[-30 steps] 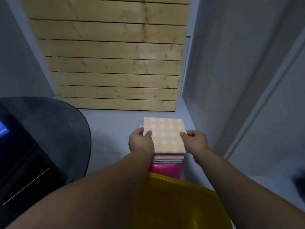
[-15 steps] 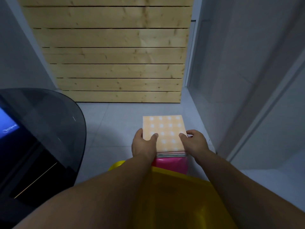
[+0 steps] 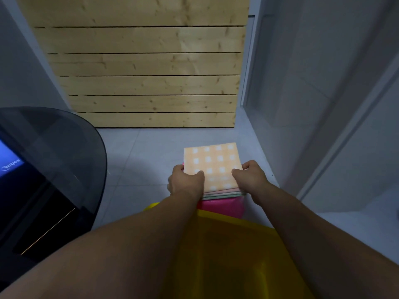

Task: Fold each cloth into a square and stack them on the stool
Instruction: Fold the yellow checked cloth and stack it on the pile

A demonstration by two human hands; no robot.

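Observation:
A folded orange cloth (image 3: pixel 212 164) with white squares lies on top of a stack of folded cloths (image 3: pixel 224 194), which sits on a pink stool (image 3: pixel 222 208). My left hand (image 3: pixel 185 183) grips the orange cloth's left edge, thumb on top. At the right edge, my right hand (image 3: pixel 250 178) grips it the same way, fingers curled under. The cloth lies flat and roughly square on the stack.
A yellow plastic basin (image 3: pixel 226 255) sits just in front of the stool, under my arms. A dark machine with a smoked curved lid (image 3: pixel 54 160) stands at the left. Wooden slats (image 3: pixel 146 67) lean at the back, and white walls (image 3: pixel 323 83) close the right side.
The orange cloth came down onto the stack with both hands still on its edges. The view tilted slightly downward.

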